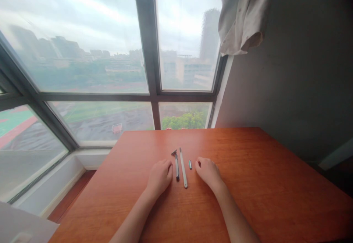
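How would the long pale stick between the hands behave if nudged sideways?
The pale stick looks thin and straight, so probably stiff and light. If round, it may roll on the smooth table toward the small cap.

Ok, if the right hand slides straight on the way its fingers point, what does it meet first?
Most likely the small dark piece, lying on the table just ahead of the right hand; the long pale stick comes after it. Depth is hard to judge.

The table (248, 169) is smooth reddish wood with a soft sheen. On it lie 3 plastic-looking items: a dark razor (176, 164), a pale matt stick (183, 167) and a grey cap (190, 164). At 1 o'clock hangs creased white cloth (239, 15).
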A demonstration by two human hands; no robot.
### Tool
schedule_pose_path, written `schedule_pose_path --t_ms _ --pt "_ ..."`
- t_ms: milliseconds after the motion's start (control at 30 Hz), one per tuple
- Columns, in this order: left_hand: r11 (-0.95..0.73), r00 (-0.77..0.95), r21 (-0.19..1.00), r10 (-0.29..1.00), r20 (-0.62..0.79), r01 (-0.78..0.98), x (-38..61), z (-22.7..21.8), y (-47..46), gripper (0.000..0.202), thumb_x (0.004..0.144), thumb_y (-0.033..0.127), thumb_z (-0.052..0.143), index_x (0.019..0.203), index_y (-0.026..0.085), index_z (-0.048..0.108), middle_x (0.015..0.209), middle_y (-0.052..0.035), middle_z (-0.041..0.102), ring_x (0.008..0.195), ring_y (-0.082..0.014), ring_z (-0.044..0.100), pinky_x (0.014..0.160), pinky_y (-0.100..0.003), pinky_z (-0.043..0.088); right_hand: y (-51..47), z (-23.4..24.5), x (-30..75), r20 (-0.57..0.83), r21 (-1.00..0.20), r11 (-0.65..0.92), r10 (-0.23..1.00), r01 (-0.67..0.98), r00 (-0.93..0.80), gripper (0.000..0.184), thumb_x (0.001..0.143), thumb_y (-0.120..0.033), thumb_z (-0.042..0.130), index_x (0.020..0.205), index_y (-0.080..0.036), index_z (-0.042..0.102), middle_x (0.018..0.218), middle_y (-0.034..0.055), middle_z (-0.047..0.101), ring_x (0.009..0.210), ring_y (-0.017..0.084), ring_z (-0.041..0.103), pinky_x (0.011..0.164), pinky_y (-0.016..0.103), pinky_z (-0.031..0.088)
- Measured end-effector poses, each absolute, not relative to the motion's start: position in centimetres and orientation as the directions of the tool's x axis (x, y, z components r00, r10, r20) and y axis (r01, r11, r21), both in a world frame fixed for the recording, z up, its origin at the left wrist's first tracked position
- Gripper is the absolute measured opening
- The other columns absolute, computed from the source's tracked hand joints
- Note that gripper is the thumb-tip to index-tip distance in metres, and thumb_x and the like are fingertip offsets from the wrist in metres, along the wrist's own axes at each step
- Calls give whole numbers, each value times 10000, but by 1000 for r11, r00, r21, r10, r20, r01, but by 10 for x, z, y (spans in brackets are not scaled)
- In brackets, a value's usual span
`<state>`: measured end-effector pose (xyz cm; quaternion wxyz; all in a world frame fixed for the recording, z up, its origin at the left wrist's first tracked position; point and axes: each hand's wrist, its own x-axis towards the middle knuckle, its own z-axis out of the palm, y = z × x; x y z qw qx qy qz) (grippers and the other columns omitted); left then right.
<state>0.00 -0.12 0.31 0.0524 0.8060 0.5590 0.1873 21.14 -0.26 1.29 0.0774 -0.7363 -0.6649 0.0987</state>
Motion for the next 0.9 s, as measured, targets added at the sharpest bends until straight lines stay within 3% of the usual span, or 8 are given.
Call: schedule_pose_path --t_ms 467,700,900 --pt "-308 266 235 944 195 922 7 8 1 269 902 194 332 743 201 549 793 -59 656 763 -209 603 664 -286 365 -2 12 212 -50 -254 -99 995 962 89 281 911 -296 407 841 -217 668 875 81 714 801 194 658 584 233 338" --pt "-144 138 260 990 41 955 24 22 9 366 901 458 347 851 196 597 833 -105 692 766 -264 650 624 -311 394 -1 13 211 -48 -252 -96 995 963 87 281 915 -299 410 841 -218 669 888 83 714 821 202 663 597 236 351" --pt "-121 122 232 992 10 965 36 26 15 314 860 428 422 872 180 615 838 -122 704 811 -286 666 643 -317 423 -1 13 210 -51 -254 -101 995 962 91 284 914 -298 405 851 -219 670 891 88 713 820 199 660 605 236 362"
